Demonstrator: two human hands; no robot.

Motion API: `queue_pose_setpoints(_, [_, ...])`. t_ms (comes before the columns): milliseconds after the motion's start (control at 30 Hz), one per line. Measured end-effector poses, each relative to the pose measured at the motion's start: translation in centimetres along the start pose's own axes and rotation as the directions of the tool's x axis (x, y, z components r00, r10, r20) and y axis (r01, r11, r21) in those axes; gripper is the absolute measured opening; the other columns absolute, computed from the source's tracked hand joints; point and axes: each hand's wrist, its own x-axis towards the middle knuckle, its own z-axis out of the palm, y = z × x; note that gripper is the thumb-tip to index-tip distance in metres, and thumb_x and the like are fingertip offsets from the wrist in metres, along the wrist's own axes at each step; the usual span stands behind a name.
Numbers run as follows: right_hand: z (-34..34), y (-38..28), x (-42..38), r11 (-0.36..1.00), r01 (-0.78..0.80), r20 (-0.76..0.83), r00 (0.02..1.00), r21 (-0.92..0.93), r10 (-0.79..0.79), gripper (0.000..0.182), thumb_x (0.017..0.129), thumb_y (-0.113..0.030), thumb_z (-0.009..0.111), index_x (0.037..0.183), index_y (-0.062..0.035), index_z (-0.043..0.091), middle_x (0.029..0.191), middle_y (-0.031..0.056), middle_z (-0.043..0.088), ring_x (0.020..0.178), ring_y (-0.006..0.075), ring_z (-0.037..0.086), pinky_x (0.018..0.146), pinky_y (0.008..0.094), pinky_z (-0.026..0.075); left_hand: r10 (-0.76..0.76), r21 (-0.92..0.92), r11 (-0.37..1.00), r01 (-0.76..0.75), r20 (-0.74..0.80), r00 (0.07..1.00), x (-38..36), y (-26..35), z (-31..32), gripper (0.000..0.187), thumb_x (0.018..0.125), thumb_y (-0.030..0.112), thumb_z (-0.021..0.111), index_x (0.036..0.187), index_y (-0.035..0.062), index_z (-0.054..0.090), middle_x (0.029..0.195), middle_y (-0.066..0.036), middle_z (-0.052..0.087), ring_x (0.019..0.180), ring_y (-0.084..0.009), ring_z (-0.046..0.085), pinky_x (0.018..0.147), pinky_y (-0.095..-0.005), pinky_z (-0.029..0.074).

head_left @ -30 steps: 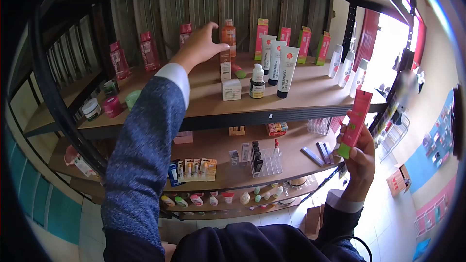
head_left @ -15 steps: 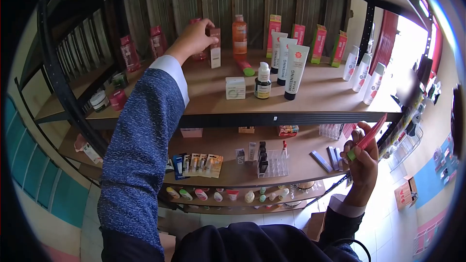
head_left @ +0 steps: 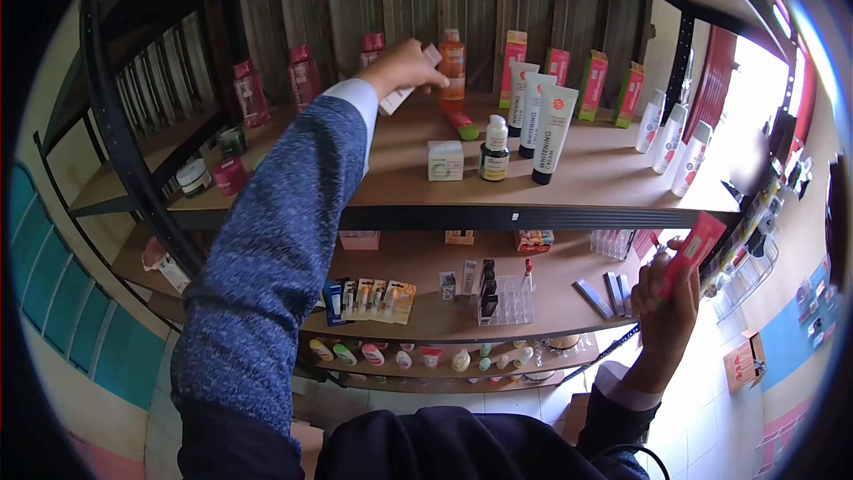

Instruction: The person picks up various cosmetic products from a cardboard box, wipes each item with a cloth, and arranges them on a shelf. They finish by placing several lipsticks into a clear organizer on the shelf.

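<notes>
On the top shelf, my left hand (head_left: 404, 69) is closed around a small pink-brown and white box (head_left: 396, 100), which tilts over the shelf board. Just right of it stand an orange bottle (head_left: 452, 71) and a pink tube with a green cap (head_left: 462, 124) lying down. My right hand (head_left: 669, 311) grips another pink squeeze tube (head_left: 695, 245) off the shelf's right end; its lower end is hidden by the fingers. Nearer the front edge are a white box (head_left: 445, 161), a dark pump bottle (head_left: 494, 160) and white whitening cream tubes (head_left: 554, 138).
Pink bottles (head_left: 251, 98) stand at the back left, with jars (head_left: 193, 177) nearer the front. White bottles (head_left: 690, 160) line the right side beside a black post. A lower shelf holds a clear lipstick stand (head_left: 511, 302) and lip balm packs (head_left: 378, 300).
The box in my left hand has gone from upright to tilted, and that hand has shifted right. The tube in my right hand has turned, showing its broad flat side.
</notes>
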Motion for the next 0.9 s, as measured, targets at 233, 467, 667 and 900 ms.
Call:
queue_pose_setpoints(233, [-3.9, -2.6, -4.0, 0.993, 0.004, -0.168, 0.985, -0.12, -0.024, 0.03, 0.091, -0.019, 0.043, 0.116, -0.0016, 0.04, 0.069, 0.0043, 0.048, 0.05, 0.0071, 0.041, 0.043, 0.0185, 0.032, -0.172, -0.012, 0.984, 0.176, 0.155, 0.973, 3.2, -0.5, 5.4, 0.039, 0.066, 0.026, 0.073, 0.087, -0.0045, 0.06, 0.074, -0.012, 0.064, 0.059, -0.0172, 0.062, 0.048, -0.0271, 0.044])
queue_pose_setpoints(467, [-7.4, -4.1, -5.6, 0.994, 0.042, -0.276, 0.959, -0.101, -0.069, 0.031, 0.091, -0.018, 0.043, 0.117, -0.0005, 0.039, 0.072, 0.0045, 0.049, 0.054, 0.0069, 0.041, 0.041, 0.018, 0.032, -0.324, -0.049, 0.939, 0.342, 0.219, 0.921, 3.2, 1.1, 8.1, 0.019, 0.059, 0.01, 0.073, 0.071, 0.0003, 0.061, 0.068, -0.008, 0.061, 0.051, -0.0188, 0.057, 0.044, -0.0306, 0.044])
queue_pose_setpoints(667, [-8.2, -4.2, -5.7, 0.993, 0.038, -0.26, 0.964, -0.109, -0.065, 0.032, 0.091, -0.018, 0.044, 0.117, -0.0002, 0.039, 0.072, 0.0046, 0.049, 0.054, 0.0069, 0.041, 0.04, 0.0178, 0.032, -0.326, -0.243, 0.893, 0.379, 0.234, 0.916, 2.6, 0.6, 7.8, 0.024, 0.057, 0.008, 0.074, 0.076, 0.0001, 0.061, 0.07, -0.009, 0.061, 0.054, -0.0175, 0.058, 0.044, -0.0292, 0.045])
queue_pose_setpoints(900, [-8.7, -3.4, -5.3, 0.995, 0.014, -0.264, 0.964, -0.096, -0.039, 0.031, 0.091, -0.018, 0.044, 0.116, -0.0005, 0.039, 0.074, 0.0045, 0.049, 0.052, 0.0072, 0.04, 0.041, 0.018, 0.032, -0.213, -0.384, 0.901, 0.199, 0.007, 0.977, 0.8, 0.5, 4.5, 0.021, 0.063, 0.012, 0.071, 0.081, 0.0032, 0.063, 0.073, -0.006, 0.062, 0.062, -0.0122, 0.059, 0.053, -0.0254, 0.046])
